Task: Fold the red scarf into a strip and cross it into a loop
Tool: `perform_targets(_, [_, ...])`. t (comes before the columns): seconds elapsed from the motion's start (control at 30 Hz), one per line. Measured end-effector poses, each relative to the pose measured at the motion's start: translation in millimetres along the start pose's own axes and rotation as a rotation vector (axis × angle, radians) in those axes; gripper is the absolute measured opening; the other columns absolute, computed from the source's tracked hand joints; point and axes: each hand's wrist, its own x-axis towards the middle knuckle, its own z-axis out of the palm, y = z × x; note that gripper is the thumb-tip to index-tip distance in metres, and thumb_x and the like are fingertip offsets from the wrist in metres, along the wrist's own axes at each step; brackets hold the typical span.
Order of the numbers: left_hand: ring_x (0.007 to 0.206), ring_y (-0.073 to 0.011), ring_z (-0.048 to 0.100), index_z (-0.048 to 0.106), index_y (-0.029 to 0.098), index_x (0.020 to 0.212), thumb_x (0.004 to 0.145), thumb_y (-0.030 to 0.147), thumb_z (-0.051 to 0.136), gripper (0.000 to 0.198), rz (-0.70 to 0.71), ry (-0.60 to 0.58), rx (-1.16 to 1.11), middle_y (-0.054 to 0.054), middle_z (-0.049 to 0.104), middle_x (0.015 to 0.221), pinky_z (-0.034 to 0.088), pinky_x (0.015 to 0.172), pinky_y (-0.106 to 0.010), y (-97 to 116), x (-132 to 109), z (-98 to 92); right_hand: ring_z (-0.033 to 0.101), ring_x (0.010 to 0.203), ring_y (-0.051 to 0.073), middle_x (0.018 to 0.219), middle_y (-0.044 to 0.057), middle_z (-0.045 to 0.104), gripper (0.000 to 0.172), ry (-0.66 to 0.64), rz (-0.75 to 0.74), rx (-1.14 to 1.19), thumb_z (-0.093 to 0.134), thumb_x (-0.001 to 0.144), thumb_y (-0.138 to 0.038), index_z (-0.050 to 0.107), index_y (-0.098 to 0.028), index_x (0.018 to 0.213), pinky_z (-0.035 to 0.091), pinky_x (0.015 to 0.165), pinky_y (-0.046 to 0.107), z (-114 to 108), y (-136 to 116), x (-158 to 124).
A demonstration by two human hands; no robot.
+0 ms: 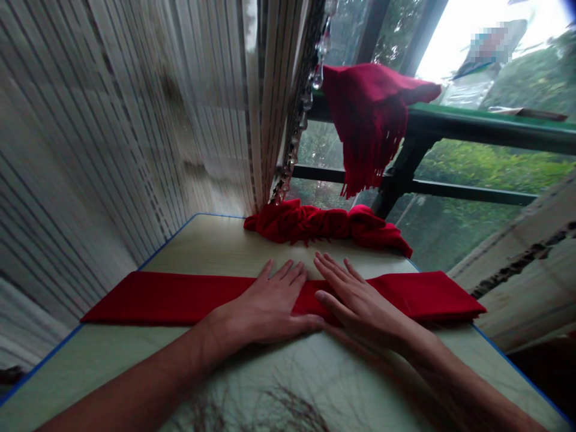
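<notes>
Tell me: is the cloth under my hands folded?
Folded: the red cloth forms a flat straight-edged band under left hand and right hand.

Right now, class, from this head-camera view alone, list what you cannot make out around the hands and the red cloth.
Head view:
Middle of the flat red cloth: hidden by the left hand and right hand lying on it.
Left forearm and right forearm: cut off by the bottom edge.
Thing beyond the window, top right: pixelated, too blurred to name.
</notes>
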Motion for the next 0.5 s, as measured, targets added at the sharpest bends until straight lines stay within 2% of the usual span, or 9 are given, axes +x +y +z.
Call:
perform_targets(0.07, [0.158, -0.0338, 0.013, 0.023, 0.011, 0.163, 0.094, 0.079, 0.036, 0.098, 0.007, 0.003, 0.000, -0.017, 0.017, 0.169, 0.007, 0.128, -0.058, 0.0, 0.0, 0.1, 0.014, 0.157, 0.028, 0.169, 0.010, 0.021, 0.072, 0.001, 0.003, -0.002, 0.031, 0.105, -0.061, 0.020, -0.021, 0.165, 0.010, 0.128, 0.059, 1.4, 1.3, -0.2])
perform_targets(0.2, [0.159, -0.0320, 0.009, 0.021, 0.013, 0.163, 0.094, 0.080, 0.036, 0.098, -0.009, -0.017, -0.009, -0.015, 0.014, 0.170, 0.002, 0.128, -0.057, -0.2, 0.2, 0.8, 0.016, 0.157, 0.030, 0.168, 0.012, 0.024, 0.076, -0.076, 0.025, 0.001, 0.033, 0.104, -0.065, 0.026, -0.018, 0.163, 0.011, 0.127, 0.059, 3.7, 2.6, -0.2])
perform_targets(0.37, [0.159, -0.0332, 0.009, 0.020, 0.012, 0.164, 0.093, 0.081, 0.036, 0.100, -0.010, -0.014, -0.011, -0.016, 0.014, 0.170, 0.004, 0.128, -0.057, -1.2, -0.9, 0.0, 0.015, 0.158, 0.029, 0.168, 0.013, 0.023, 0.079, -0.049, 0.012, 0.058, 0.032, 0.103, -0.067, 0.026, -0.016, 0.163, 0.008, 0.128, 0.059, 2.9, 2.3, 0.7])
perform_targets(0.43, [0.159, -0.0342, 0.011, 0.022, 0.015, 0.163, 0.095, 0.080, 0.035, 0.095, -0.001, -0.002, -0.015, -0.016, 0.017, 0.170, 0.006, 0.128, -0.059, 1.1, -1.6, -3.5, 0.017, 0.157, 0.028, 0.169, 0.009, 0.024, 0.075, 0.006, 0.022, 0.190, 0.032, 0.103, -0.066, 0.025, -0.023, 0.164, 0.013, 0.128, 0.058, 0.1, -0.5, 2.2])
perform_targets(0.5, [0.159, -0.0333, 0.012, 0.021, 0.020, 0.164, 0.099, 0.073, 0.035, 0.085, 0.029, 0.034, -0.014, -0.014, 0.018, 0.170, 0.009, 0.127, -0.060, 6.4, -1.9, -8.5, 0.023, 0.156, 0.026, 0.170, 0.004, 0.025, 0.069, 0.093, 0.055, 0.436, 0.017, 0.104, -0.064, 0.022, -0.030, 0.165, 0.025, 0.125, 0.056, -6.0, -6.0, 4.1])
